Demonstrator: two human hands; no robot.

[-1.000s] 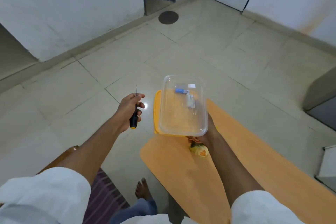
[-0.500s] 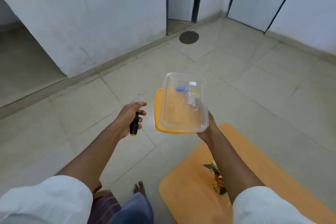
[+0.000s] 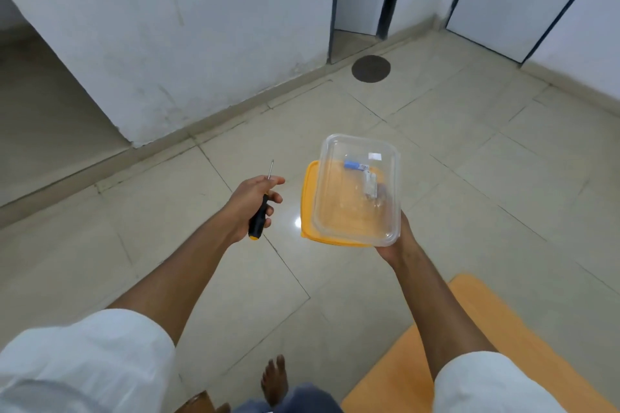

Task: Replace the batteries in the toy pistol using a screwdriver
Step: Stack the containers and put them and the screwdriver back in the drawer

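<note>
Right hand (image 3: 399, 241) mostly hidden under the container (image 3: 355, 208) (contents perhaps batteries, blurred).

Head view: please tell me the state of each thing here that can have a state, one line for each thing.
Screwdriver: held up in the air, tip pointing up.
Left hand: grips the screwdriver handle.
Clear plastic container: lid off, carried in the air, small items inside.
Yellow lid: off, stacked under the container.
Right hand: holds the container and lid from below.
Orange table: stands at lower right, nothing visible on it.
</note>
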